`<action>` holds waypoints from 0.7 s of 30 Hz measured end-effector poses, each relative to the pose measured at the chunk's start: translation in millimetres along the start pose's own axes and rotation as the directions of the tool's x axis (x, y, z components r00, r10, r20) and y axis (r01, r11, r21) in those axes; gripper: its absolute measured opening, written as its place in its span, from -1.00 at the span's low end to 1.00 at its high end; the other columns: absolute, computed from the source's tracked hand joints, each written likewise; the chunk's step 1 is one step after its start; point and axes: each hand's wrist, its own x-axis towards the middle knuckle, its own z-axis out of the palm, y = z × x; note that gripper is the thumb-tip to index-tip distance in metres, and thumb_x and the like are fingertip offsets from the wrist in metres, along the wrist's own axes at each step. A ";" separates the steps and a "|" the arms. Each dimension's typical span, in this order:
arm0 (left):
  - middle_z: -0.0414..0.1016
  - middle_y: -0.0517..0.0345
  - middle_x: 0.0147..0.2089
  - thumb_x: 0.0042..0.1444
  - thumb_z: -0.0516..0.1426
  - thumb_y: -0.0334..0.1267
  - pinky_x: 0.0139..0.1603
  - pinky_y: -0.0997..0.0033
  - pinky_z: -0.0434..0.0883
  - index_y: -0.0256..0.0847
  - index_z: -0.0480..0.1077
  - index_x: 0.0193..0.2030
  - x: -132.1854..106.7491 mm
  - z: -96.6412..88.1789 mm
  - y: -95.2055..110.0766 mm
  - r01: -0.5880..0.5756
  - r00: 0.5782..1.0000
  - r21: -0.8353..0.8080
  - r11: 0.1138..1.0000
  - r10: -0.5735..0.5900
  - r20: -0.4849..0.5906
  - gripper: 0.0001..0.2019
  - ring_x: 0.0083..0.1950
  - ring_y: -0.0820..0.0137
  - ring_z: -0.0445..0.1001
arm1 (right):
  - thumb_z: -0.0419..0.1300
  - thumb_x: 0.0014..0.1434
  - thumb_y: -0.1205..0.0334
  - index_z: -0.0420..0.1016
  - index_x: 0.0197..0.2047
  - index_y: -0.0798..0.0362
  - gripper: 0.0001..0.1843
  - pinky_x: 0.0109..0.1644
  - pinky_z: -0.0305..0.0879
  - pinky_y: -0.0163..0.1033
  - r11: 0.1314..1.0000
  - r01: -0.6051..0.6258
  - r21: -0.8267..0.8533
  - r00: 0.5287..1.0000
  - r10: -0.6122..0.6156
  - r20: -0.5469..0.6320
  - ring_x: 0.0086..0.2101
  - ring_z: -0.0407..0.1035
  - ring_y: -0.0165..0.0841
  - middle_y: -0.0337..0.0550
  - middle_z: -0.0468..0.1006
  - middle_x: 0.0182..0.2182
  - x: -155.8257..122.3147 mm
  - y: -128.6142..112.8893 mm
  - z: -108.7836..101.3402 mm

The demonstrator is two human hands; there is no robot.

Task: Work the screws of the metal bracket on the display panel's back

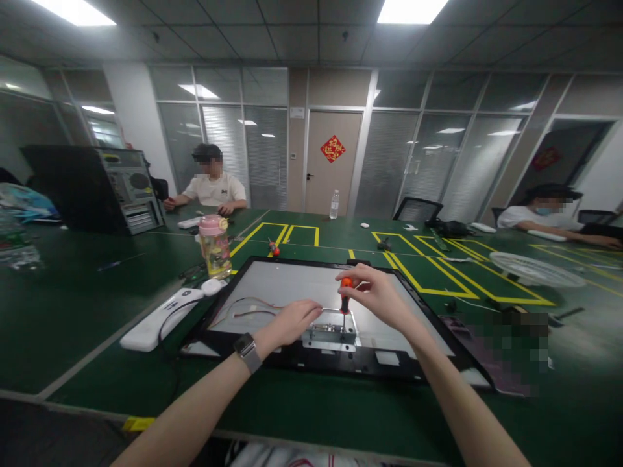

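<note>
A flat monitor panel [287, 275] with a black frame lies face down or up, I cannot tell which, on the green table. Near its front edge sits a silver metal bracket [331, 337]. My right hand [372, 292] is closed around the orange-and-black handle of a screwdriver [345, 297], held upright with its tip down at the bracket's right part. My left hand [294, 321] rests low over the panel with fingers stretched out, the fingertips at the bracket's left rear edge. Thin wires [253, 307] run across the panel left of that hand.
Left of the panel are a white power bank-like box [163, 319] with a cable and a pink-topped bottle [215, 250]. A computer case [126, 188] stands farther left. A fan guard [535, 269] lies at right. Two people [214, 185] sit across the table.
</note>
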 end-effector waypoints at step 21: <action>0.46 0.02 0.08 0.30 -0.17 -0.04 0.15 0.30 0.28 -0.22 0.37 0.06 1.6 2.4 -2.7 0.000 1.000 0.037 0.999 -0.001 0.011 -0.56 0.06 0.29 0.41 | 0.18 0.15 0.03 0.48 -0.18 0.01 -0.74 -0.05 0.39 -0.06 0.717 -0.090 0.692 0.995 0.102 0.023 -0.26 0.49 -0.30 -0.11 0.56 -0.26 -6.2 40.4 7.0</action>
